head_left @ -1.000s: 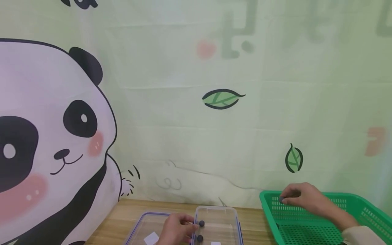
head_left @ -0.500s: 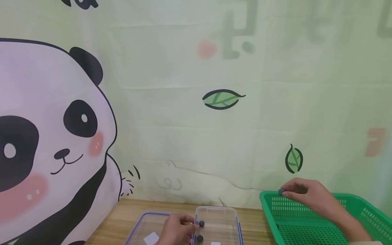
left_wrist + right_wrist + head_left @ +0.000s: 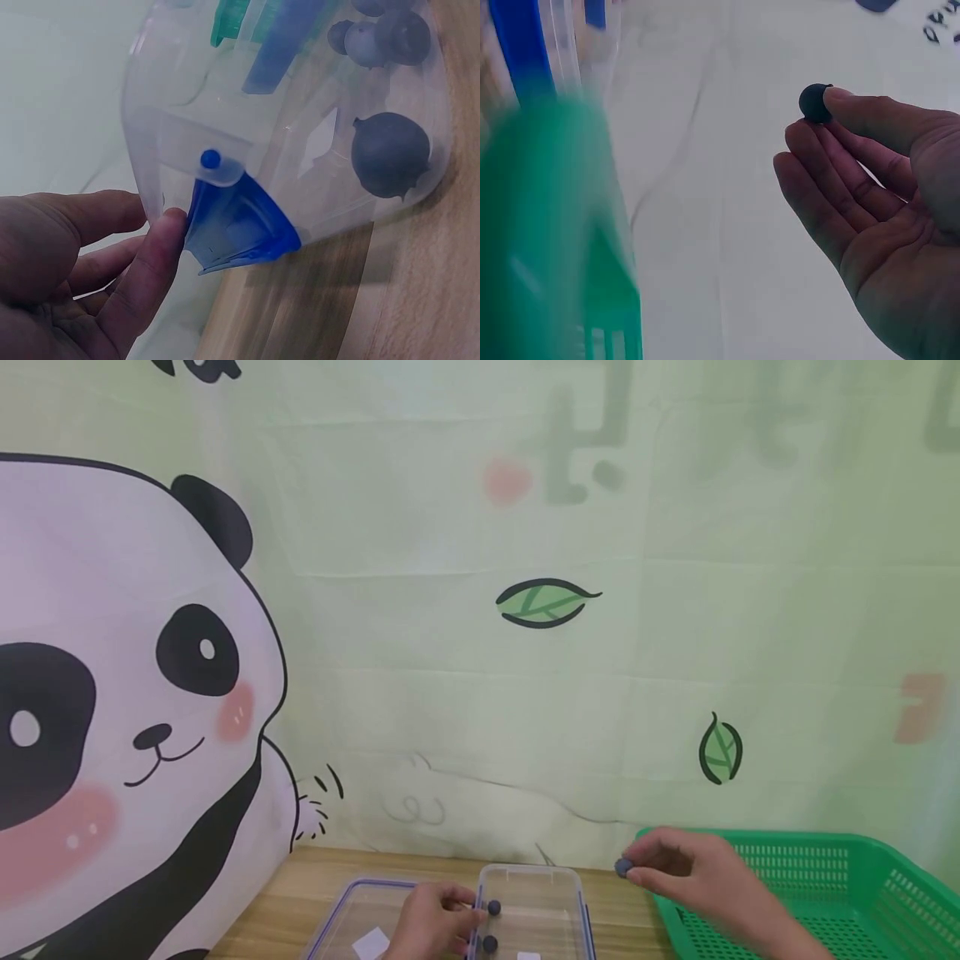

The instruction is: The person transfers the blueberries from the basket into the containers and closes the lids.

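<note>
My right hand (image 3: 701, 881) pinches a blueberry (image 3: 622, 867) between thumb and fingertips, in the air between the clear plastic box (image 3: 529, 869) and the green basket. In the right wrist view the blueberry (image 3: 815, 103) sits at the tips of the thumb and fingers. My left hand (image 3: 435, 920) holds the box's left rim, with thumb and finger either side of it beside a blue latch (image 3: 240, 225) in the left wrist view. Several blueberries lie in the box, among them a large-looking one (image 3: 391, 155) near the camera. A small white square (image 3: 528, 956) also shows there.
The green basket (image 3: 663, 906) stands at the right, partly behind my right forearm. Left of the box is another clear container or lid with a blue edge (image 3: 339, 910) and a white square (image 3: 371, 944). A wood-grain table (image 3: 258, 914) meets a printed cloth backdrop (image 3: 450, 710).
My right hand has lifted the blueberry out of the green basket, then carried it left past the basket's rim. The left hand stays on the box.
</note>
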Action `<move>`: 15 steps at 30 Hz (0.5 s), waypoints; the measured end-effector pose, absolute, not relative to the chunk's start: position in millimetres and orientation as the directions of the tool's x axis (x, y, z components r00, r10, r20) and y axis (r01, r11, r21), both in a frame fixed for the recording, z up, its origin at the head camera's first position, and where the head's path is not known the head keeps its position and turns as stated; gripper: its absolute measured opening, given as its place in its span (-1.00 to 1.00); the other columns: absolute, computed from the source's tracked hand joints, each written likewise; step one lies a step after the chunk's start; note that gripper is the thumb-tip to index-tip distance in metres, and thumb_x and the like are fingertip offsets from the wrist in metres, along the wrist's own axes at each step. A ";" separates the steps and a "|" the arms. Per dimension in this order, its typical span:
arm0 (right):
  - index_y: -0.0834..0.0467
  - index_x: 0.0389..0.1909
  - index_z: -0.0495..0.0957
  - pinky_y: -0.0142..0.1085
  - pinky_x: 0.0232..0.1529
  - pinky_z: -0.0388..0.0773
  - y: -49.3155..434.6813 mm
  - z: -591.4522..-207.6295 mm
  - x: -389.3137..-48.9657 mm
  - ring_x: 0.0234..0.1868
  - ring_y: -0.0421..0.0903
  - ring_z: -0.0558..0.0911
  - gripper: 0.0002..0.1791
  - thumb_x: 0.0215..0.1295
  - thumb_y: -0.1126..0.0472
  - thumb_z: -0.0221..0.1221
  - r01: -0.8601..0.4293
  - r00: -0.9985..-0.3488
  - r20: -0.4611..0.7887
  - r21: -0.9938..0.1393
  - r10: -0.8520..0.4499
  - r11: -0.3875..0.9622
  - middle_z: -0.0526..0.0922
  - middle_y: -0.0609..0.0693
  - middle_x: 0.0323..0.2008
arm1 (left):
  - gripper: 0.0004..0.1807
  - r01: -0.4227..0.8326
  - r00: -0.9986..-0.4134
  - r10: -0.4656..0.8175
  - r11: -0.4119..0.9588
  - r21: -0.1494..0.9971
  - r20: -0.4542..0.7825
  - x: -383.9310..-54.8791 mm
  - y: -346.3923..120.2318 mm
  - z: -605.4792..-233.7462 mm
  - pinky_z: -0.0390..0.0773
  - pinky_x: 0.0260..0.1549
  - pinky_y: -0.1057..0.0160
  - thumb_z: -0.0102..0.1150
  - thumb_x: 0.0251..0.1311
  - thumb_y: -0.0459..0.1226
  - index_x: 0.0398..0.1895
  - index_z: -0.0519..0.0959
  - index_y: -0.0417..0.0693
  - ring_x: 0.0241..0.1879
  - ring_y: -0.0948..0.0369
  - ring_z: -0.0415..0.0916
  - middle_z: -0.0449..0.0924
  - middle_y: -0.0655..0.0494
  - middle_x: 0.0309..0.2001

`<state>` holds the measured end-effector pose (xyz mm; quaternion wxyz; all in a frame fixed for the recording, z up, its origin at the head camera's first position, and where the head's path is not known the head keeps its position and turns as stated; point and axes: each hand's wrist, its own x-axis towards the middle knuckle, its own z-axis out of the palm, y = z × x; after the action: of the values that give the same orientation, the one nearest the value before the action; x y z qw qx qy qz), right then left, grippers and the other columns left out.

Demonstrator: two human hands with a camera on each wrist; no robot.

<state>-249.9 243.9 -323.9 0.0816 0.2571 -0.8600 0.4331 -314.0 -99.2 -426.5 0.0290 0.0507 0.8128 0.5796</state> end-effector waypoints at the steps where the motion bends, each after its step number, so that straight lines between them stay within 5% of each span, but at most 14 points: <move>1: 0.16 -0.05 0.73 -0.35 -0.14 0.74 238.2 -325.4 -249.1 -0.15 -0.22 0.75 -0.83 0.46 0.17 0.36 -0.525 -0.845 0.366 -0.706 -0.390 0.476 0.80 -0.10 -0.17 | -0.82 0.048 -0.993 0.115 0.323 0.945 0.011 -314.1 -99.2 -426.6 0.77 -0.49 0.26 0.44 0.24 -0.46 -0.12 0.72 -0.36 -0.54 0.26 0.63 0.62 0.01 -0.37; 15: 0.16 -0.13 0.72 -0.34 -0.13 0.69 161.2 -375.3 -262.0 -0.21 -0.16 0.71 -0.93 0.42 0.29 0.34 -0.413 -0.780 0.102 -0.825 -0.618 0.385 0.75 -0.11 -0.25 | -0.80 0.042 -0.994 0.110 0.330 0.943 0.006 -314.4 -100.7 -426.8 0.78 -0.48 0.25 0.45 0.24 -0.44 -0.11 0.72 -0.36 -0.52 0.24 0.64 0.63 0.01 -0.38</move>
<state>-262.0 161.2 -375.3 -0.1119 0.3125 -0.8247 0.4579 -314.4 -100.7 -426.8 0.0293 0.0464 0.8148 0.5771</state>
